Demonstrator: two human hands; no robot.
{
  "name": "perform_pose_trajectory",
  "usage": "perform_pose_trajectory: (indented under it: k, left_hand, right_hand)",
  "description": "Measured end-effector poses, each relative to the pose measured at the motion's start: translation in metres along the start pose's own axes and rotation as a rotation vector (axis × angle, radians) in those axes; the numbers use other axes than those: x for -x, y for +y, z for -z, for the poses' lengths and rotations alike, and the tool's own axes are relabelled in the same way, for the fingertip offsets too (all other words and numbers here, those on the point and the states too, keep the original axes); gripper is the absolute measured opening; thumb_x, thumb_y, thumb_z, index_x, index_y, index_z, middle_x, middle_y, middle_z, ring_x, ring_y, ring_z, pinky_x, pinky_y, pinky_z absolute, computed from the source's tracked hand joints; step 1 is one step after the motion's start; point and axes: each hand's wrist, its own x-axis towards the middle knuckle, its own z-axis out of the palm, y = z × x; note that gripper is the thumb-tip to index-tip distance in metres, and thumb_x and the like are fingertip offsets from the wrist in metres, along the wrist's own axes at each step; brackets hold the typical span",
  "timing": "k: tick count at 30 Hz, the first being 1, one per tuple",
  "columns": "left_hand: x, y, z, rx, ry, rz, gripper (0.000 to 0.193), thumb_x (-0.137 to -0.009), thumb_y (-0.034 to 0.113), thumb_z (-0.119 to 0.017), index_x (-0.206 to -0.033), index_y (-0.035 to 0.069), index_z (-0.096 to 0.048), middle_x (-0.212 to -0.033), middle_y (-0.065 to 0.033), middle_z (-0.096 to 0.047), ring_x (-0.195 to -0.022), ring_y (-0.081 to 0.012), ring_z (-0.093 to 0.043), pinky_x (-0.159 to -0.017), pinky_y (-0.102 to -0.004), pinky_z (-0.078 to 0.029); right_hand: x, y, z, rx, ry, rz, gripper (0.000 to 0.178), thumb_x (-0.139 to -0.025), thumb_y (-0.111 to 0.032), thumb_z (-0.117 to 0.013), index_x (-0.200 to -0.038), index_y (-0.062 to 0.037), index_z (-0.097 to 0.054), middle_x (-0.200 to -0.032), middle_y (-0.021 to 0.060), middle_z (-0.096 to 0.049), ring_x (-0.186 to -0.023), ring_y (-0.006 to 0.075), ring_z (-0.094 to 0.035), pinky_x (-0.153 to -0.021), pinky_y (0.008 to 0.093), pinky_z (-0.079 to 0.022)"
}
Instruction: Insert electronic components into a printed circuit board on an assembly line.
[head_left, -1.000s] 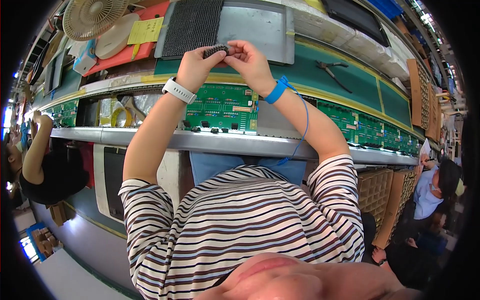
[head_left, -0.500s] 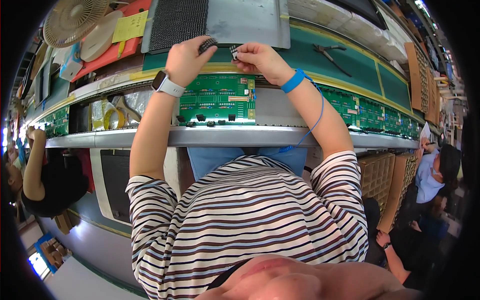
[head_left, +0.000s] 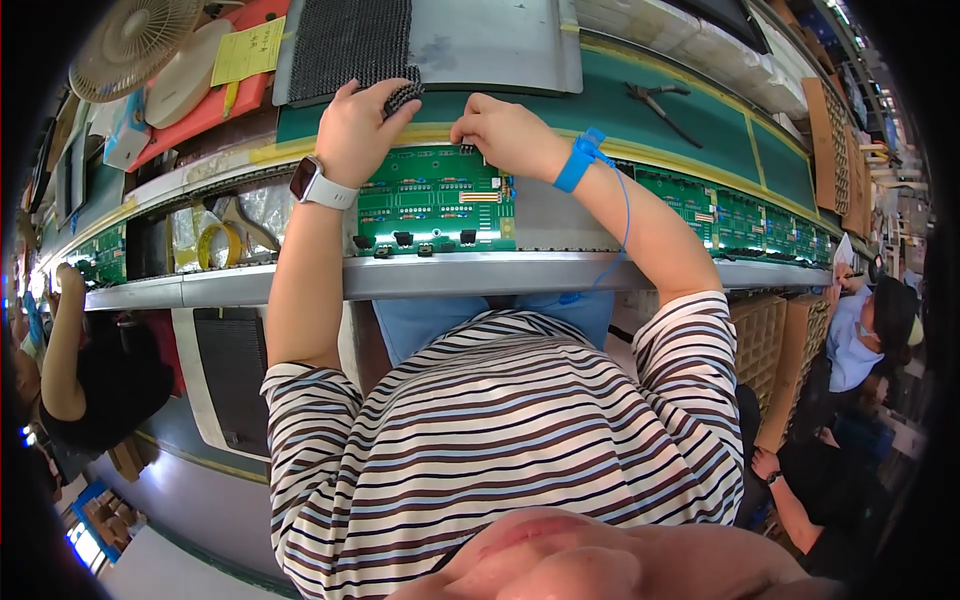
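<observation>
A green circuit board (head_left: pixel 425 212) lies on the rail line in front of me, with small parts and several black pieces along its near edge. My left hand (head_left: pixel 362 135), wearing a watch, is closed around a clump of small black parts (head_left: pixel 402 98) just beyond the board's far left side. Between the fingertips of my right hand (head_left: pixel 508 138) is a small black component (head_left: pixel 466 147), held at the board's far edge. My fingers partly cover it, and whether it touches the board I cannot tell. A blue wrist strap (head_left: pixel 580 162) with a cord is on my right wrist.
Beyond my hands stands a metal tray (head_left: pixel 490 50) bearing a sheet of black parts (head_left: pixel 350 45). Pliers (head_left: pixel 662 110) lie on the green mat at the right. More boards (head_left: pixel 735 222) line the rail there. Yellow tape (head_left: pixel 218 245) and a fan (head_left: pixel 135 45) are at the left.
My right hand has come down toward me, bringing the small black component from near the tray to the board's far edge. The left hand has shifted slightly left, still holding its clump.
</observation>
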Motion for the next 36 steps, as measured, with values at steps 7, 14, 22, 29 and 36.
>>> perform_pose_trajectory:
  k: [7,14,22,29,36]
  left_hand:
    - [-0.001,0.000,-0.001,0.078,0.032,0.013,0.028,-0.079,0.029,-0.062,-0.095,0.006,-0.063,-0.045,-0.0075,-0.050,-0.049,-0.0261,-0.053,-0.089,-0.0381,-0.042]
    - [0.000,0.000,-0.007,0.168,0.105,0.119,0.032,-0.075,0.026,-0.068,-0.101,0.008,-0.064,-0.055,-0.0082,-0.054,-0.044,-0.0095,-0.042,-0.045,-0.0246,-0.038]
    - [0.004,0.006,-0.004,0.285,0.093,0.173,0.033,-0.074,0.029,-0.068,-0.098,0.007,-0.064,-0.061,-0.0127,-0.057,-0.050,-0.0169,-0.053,-0.050,-0.0283,-0.044]
    - [0.006,0.010,-0.004,0.439,-0.001,0.186,0.033,-0.075,0.029,-0.067,-0.097,0.005,-0.064,-0.077,-0.0148,-0.064,-0.066,-0.0204,-0.063,-0.062,-0.0283,-0.049]
    - [0.003,0.006,-0.009,0.947,-0.184,0.277,0.030,-0.077,0.024,-0.065,-0.095,0.001,-0.064,-0.080,-0.0092,-0.067,-0.072,-0.0127,-0.062,-0.069,-0.0253,-0.048]
  right_hand:
    - [0.001,-0.003,0.003,0.066,-0.009,0.045,0.014,-0.077,-0.004,-0.055,-0.088,-0.0086,-0.063,-0.086,0.0086,-0.052,-0.073,0.0278,-0.057,-0.063,0.0359,-0.047]
    - [0.002,-0.004,0.004,0.100,0.034,0.120,0.020,-0.070,0.001,-0.056,-0.088,-0.0067,-0.062,-0.085,0.0093,-0.051,-0.071,0.0288,-0.057,-0.061,0.0370,-0.047]
    - [0.007,-0.021,0.011,0.194,-0.042,0.276,0.020,-0.070,0.002,-0.056,-0.089,-0.0065,-0.060,-0.084,0.0102,-0.050,-0.072,0.0293,-0.057,-0.060,0.0364,-0.047]
    - [0.000,-0.041,0.016,-0.292,0.304,-0.047,0.029,-0.071,-0.009,-0.069,-0.094,-0.0009,-0.054,-0.078,0.0073,-0.054,-0.065,0.0151,-0.052,-0.062,0.0250,-0.045]
    - [-0.009,-0.043,0.009,-0.476,0.416,-0.079,0.025,-0.077,-0.004,-0.065,-0.099,0.0017,-0.055,-0.083,0.0064,-0.060,-0.072,0.0118,-0.056,-0.067,0.0239,-0.046]
